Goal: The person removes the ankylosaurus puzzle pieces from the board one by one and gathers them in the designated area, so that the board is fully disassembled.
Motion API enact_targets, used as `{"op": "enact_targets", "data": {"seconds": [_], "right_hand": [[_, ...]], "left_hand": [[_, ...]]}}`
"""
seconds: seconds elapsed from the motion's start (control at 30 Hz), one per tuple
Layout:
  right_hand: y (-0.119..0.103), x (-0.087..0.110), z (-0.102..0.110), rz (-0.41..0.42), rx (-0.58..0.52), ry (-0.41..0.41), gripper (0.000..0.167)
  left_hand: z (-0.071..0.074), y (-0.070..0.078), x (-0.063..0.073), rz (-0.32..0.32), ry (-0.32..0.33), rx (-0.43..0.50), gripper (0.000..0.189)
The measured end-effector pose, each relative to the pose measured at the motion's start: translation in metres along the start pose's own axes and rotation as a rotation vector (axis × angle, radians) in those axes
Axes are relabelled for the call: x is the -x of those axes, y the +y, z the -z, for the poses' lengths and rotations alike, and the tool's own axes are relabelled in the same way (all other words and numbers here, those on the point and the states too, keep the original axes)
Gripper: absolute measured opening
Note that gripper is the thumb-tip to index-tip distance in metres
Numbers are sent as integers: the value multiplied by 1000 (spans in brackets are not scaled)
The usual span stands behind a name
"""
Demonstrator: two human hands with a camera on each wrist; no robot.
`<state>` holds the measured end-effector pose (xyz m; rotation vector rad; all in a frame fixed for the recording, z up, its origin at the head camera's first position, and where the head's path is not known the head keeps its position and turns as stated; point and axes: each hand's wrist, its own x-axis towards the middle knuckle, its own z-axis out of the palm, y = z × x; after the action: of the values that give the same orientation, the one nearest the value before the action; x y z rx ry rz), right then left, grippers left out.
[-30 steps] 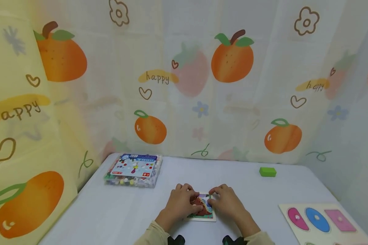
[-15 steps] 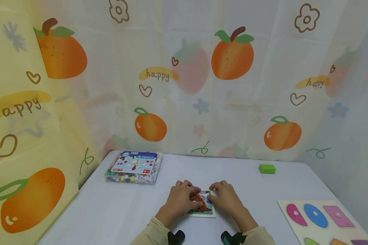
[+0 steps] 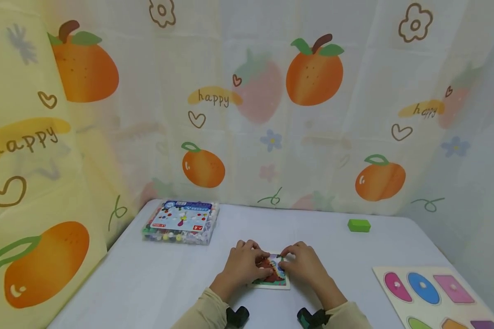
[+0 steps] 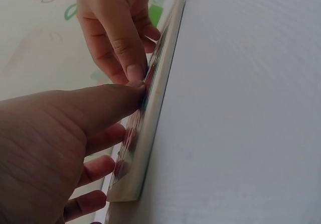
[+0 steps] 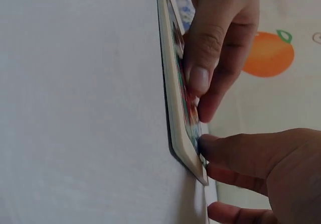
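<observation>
A small jigsaw puzzle (image 3: pixel 276 275) with a colourful picture lies flat in its pale wooden frame on the white table. My left hand (image 3: pixel 244 264) covers its left part, thumb on the picture and fingers bent toward the far edge. From the other side, my right hand (image 3: pixel 307 268) holds the upper right corner between thumb and fingers. In the left wrist view, the left thumb (image 4: pixel 108 103) meets the right hand's fingertips over the pieces. The right wrist view shows the right thumb (image 5: pixel 235 151) against the picture near a corner of the frame.
A clear plastic box (image 3: pixel 181 222) of colourful beads stands at the back left. A green block (image 3: pixel 359 225) lies at the back right. At the front right is a shape board (image 3: pixel 384 292) with knobbed pieces. A fruit-print curtain (image 3: pixel 247 151) hangs behind the table.
The head view has tilted slightly, so the scene sits higher in it. Both hands keep nearly the same place on the jigsaw puzzle, with only tiny finger shifts.
</observation>
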<state>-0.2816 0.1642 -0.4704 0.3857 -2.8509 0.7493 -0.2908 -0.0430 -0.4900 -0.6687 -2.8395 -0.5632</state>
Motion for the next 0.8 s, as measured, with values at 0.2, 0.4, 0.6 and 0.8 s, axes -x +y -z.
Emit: {"op": "enact_targets", "data": {"seconds": [0.2,0.4,0.6,0.8], "right_hand": [[1,1,-3,-19,-11,-30,17],[7,-2,-4,-79,-136,-101,16],[13,-6,-6,-73,-161,-122,25],[10,-6,-5,-62,-239,-109,33]], "left_hand": [[-4,-2,0,4,-11,18,46],[-3,-1,1,14,-24,-4,47],[-1,0,2,13,-31,-12,47],[-1,0,0,8,-23,-6,46]]}}
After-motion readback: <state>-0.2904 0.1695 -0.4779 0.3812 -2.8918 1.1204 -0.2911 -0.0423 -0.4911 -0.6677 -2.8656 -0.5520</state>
